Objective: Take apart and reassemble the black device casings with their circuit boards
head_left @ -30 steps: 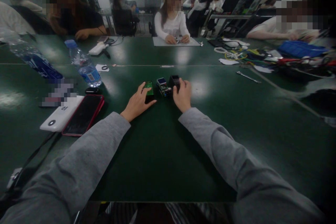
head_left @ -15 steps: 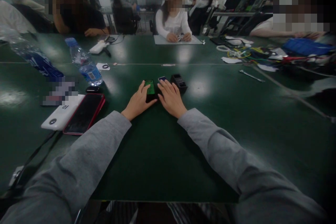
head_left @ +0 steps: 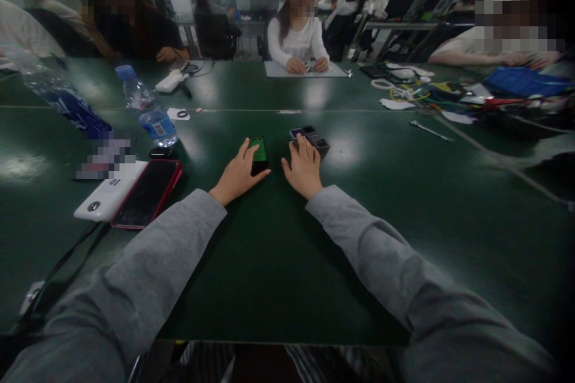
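A green circuit board (head_left: 257, 145) sits on a black box-like base in the middle of the green table. My left hand (head_left: 238, 172) is around its left and front sides, a finger on the board and the thumb along the front. To the right, my right hand (head_left: 304, 167) has its fingers curved over a small dark device with a blue-grey, light-rimmed face (head_left: 295, 131); the hand hides most of it. Right beside that device is a black case with square openings (head_left: 318, 140), close against my fingers.
At left lie a red-edged phone (head_left: 146, 194), a white power bank (head_left: 105, 197) and a clear water bottle (head_left: 157, 122). A wrench (head_left: 431, 130) and a tangle of cables (head_left: 449, 93) are at right. Across the table a person works over a grey mat (head_left: 332, 70).
My right hand has slid right, carrying the small device away from the circuit board. The black case has shifted slightly right too. My left hand stays at the board.
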Demonstrator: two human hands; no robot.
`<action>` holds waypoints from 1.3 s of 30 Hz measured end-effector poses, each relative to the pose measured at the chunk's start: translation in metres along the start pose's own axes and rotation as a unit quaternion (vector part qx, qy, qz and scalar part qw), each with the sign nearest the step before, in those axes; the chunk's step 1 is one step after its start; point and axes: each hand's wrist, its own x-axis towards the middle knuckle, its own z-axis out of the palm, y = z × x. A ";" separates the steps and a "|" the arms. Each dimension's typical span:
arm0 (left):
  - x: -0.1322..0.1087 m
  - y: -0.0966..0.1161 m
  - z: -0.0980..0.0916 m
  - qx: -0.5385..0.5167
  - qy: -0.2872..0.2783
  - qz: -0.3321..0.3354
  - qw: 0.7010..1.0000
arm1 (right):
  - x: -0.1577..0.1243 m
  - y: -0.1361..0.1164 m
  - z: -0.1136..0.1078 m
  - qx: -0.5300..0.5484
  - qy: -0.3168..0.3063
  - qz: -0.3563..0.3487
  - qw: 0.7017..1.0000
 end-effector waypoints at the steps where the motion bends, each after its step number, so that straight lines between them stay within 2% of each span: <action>1: 0.000 0.000 0.000 -0.001 0.000 0.003 1.000 | 0.000 0.001 0.001 -0.003 0.003 0.021 1.000; 5: -0.001 -0.001 0.000 -0.004 0.004 0.007 1.000 | 0.000 -0.002 0.000 -0.003 0.021 0.079 0.997; 12: 0.001 -0.005 0.007 -0.006 0.016 0.019 1.000 | -0.001 -0.016 -0.020 0.049 0.095 0.000 0.994; 15: 0.003 -0.008 0.010 -0.021 0.018 0.033 0.999 | -0.003 -0.022 -0.019 0.134 0.079 -0.039 0.987; 18: 0.005 -0.013 0.013 -0.038 0.013 0.057 0.998 | -0.004 -0.027 -0.010 0.248 0.032 -0.061 0.966; 20: 0.006 -0.016 0.014 -0.048 0.015 0.074 0.996 | -0.003 -0.030 -0.001 0.334 -0.006 -0.043 0.942; 23: 0.007 -0.015 0.015 -0.059 0.015 0.100 0.993 | 0.001 -0.032 0.014 0.464 -0.051 0.037 0.883; 26: 0.006 -0.010 0.012 -0.058 0.000 0.127 0.990 | 0.005 -0.036 0.020 0.546 -0.053 0.106 0.829; 31: 0.005 -0.005 0.006 -0.080 -0.023 0.176 0.981 | 0.009 -0.042 0.012 0.617 -0.038 0.171 0.767; 37: 0.004 0.001 -0.006 -0.143 -0.026 0.199 0.969 | 0.011 -0.038 -0.005 0.687 -0.080 0.240 0.682; 39: 0.004 0.002 -0.007 -0.157 -0.013 0.188 0.969 | 0.013 -0.035 -0.009 0.713 -0.092 0.266 0.642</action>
